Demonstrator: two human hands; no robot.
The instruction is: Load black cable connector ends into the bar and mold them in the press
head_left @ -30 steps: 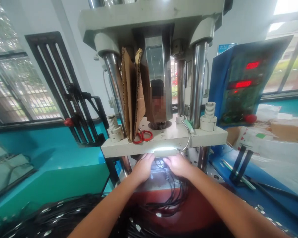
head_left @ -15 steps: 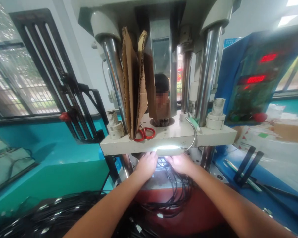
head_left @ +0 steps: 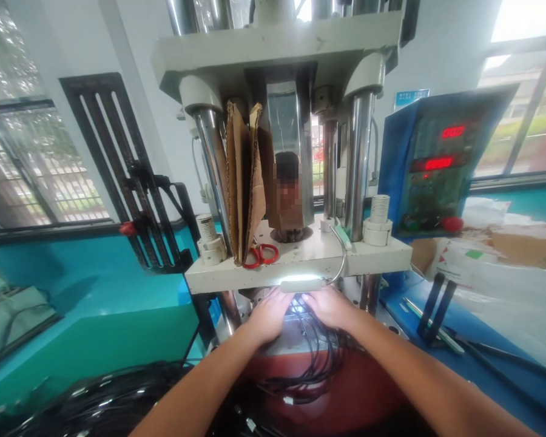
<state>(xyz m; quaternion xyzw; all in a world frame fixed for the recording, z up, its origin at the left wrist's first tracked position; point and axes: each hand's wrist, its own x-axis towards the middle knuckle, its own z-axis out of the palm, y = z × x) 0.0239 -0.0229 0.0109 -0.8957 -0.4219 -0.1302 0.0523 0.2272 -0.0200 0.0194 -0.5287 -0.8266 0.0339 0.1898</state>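
Observation:
Both my hands reach in under the lit lamp bar [head_left: 303, 285] at the front of a white press plate [head_left: 368, 262]. My left hand [head_left: 269, 314] is on the left side, fingers together and pointing inward, their tips hidden by the lamp. Opposite it, my right hand [head_left: 331, 308] has its fingers bent and its thumb toward the middle. Several black cables [head_left: 319, 349] come out between the hands and hang in loops over the metal block [head_left: 284, 338] and its reddish front. Whatever the fingertips hold is hidden.
Red-handled scissors [head_left: 268, 254] and folded cardboard [head_left: 241, 182] are on the plate between steel columns. A blue control box [head_left: 430, 164] with red digits stands right, above a blue table [head_left: 491, 352] with tools. A heap of black cables [head_left: 100, 394] lies lower left.
My view has tilted up and shifted, so more of the press top shows. Both hands stay under the lamp by the cables, with little visible change in pose.

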